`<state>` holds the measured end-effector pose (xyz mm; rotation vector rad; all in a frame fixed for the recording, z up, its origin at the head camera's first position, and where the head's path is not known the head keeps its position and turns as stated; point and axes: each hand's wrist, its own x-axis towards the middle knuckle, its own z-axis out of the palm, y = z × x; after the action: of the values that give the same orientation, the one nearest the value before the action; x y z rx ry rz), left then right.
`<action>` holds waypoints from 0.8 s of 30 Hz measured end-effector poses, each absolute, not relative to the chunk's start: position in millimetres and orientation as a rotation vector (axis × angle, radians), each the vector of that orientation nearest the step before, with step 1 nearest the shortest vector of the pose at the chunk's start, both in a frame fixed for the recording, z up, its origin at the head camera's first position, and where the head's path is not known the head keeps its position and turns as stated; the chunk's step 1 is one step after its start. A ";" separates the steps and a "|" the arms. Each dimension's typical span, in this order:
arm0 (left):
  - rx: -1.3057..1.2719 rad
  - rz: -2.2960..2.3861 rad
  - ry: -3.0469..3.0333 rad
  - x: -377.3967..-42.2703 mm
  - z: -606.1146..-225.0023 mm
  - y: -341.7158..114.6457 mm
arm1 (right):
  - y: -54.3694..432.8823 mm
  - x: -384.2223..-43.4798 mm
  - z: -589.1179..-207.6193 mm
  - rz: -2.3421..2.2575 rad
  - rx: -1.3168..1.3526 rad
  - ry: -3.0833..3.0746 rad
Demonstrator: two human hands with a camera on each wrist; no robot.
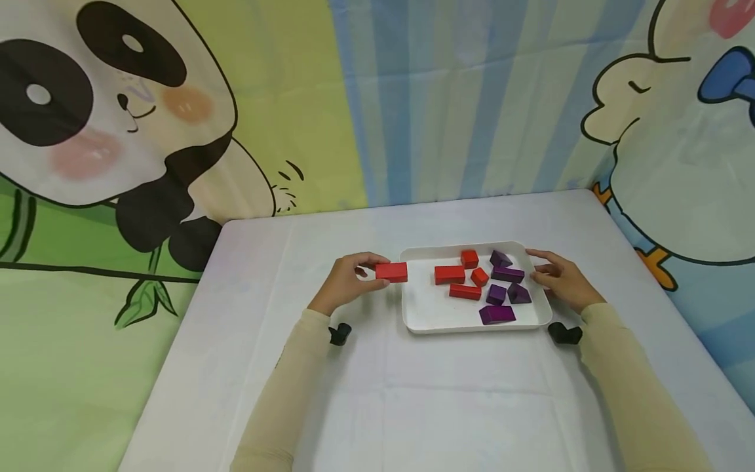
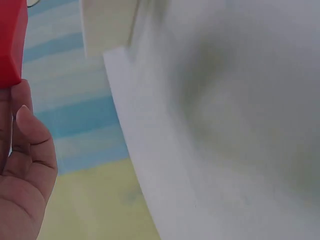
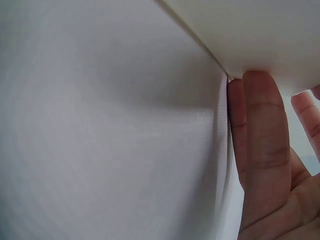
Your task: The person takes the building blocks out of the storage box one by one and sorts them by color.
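My left hand [image 1: 352, 280] pinches a red rectangular block [image 1: 392, 272] between thumb and fingers, its end overlapping the left rim of a white tray [image 1: 430, 308] in the head view. Part of this red block [image 2: 10, 45] also shows at the left wrist view's top left corner. At the tray's right end, my right hand [image 1: 560, 278] holds the rim. The right wrist view has its fingers [image 3: 267, 125] against the tray's outer wall [image 3: 260, 35]. Red blocks [image 1: 449, 275] lie around the tray's middle, with purple blocks [image 1: 497, 315], some of them triangular, toward the right.
The tray stands on a table with a white cover [image 1: 460, 406]. Behind the table hangs a backdrop [image 1: 448, 98] with cartoon animals and stripes. A black piece [image 1: 339, 334] sits at the left wrist, another black piece [image 1: 565, 333] at the right wrist.
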<state>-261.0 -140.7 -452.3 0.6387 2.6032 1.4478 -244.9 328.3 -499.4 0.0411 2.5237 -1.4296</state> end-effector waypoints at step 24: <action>0.412 1.149 2.680 -315.6 -476.8 -169.0 | 328.9 -244.6 -501.0 -1.466 0.041 2.508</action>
<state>-315.6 -169.0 -476.8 0.4116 2.6804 1.1487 -244.6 328.9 -501.0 0.0409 2.5079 -1.4656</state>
